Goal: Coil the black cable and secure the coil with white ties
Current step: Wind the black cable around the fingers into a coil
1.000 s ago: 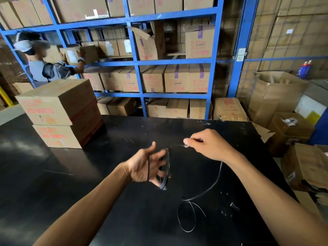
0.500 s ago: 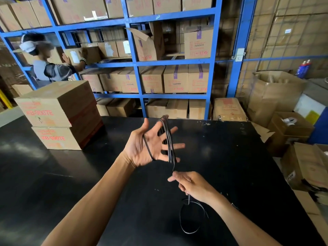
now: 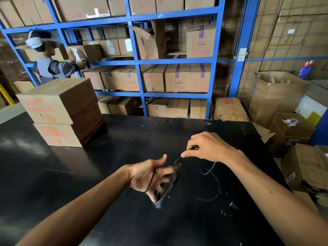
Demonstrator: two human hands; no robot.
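The left hand carries the cable looped round its spread fingers, above the table. The right hand pinches the free run. The cable appears light and springy; grip close to the coil.

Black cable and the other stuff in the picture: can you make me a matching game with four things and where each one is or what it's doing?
Column A
1. black cable
2. right hand
3. stacked boxes
4. blue shelves

Column B
a. standing behind the table
b. looped round the left hand
c. sitting on the table's far left side
d. pinching a loose strand of the cable

Pairs: 1-b, 2-d, 3-c, 4-a
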